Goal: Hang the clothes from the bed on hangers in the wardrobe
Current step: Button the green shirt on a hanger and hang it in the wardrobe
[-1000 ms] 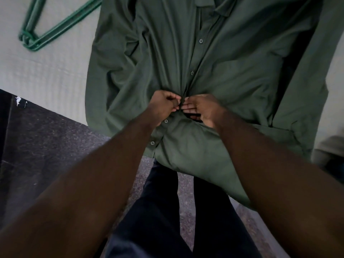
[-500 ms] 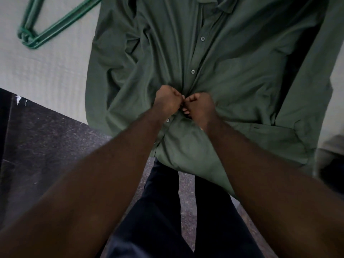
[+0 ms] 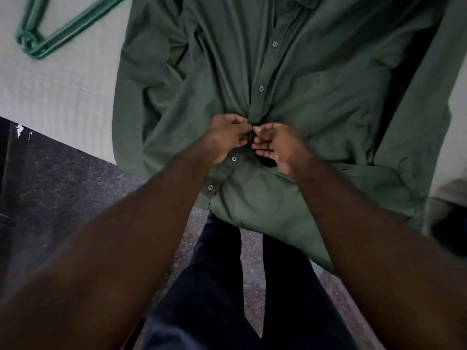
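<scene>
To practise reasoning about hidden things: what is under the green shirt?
The green shirt lies on the pale bed, whose surface shows beside it; the hem hangs over the edge above the dark floor. Anything else beneath the cloth is covered.

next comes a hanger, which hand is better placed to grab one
Left. The hangers lie up and left of the shirt, on the left hand's side; the right hand would cross over.

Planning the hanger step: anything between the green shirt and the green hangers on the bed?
Nothing visible. Only bare bedsheet lies between the shirt and the hangers at upper left. The left hand and right hand both pinch the shirt's button placket. The wardrobe is out of view.
</scene>
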